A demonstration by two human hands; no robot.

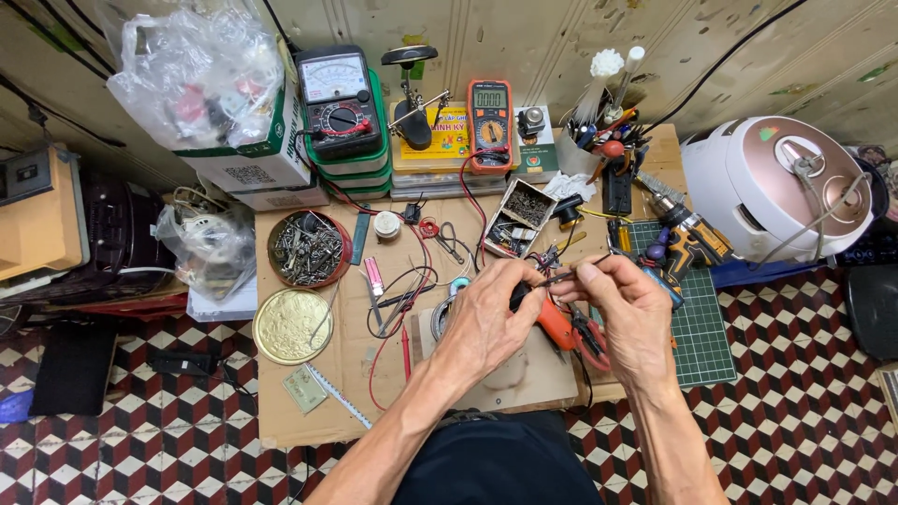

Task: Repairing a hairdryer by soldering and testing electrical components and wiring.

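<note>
Head view: I noted the left hand (486,318) closed around an orange-handled tool (558,327) over the cardboard work mat (365,383). The right hand (629,313) pinched a thin dark wire (561,276) between thumb and forefinger, just above the tool. A round tin of screws (307,249) sat well apart to the left.

White carton (251,164), yellow flat box (447,140), orange meter's grey screen (489,97) line the wall.

Left hand (486,318) grips orange-handled tool (559,329); right hand (629,313) pinches thin dark wire (561,277) above cardboard work surface (309,425).
</note>
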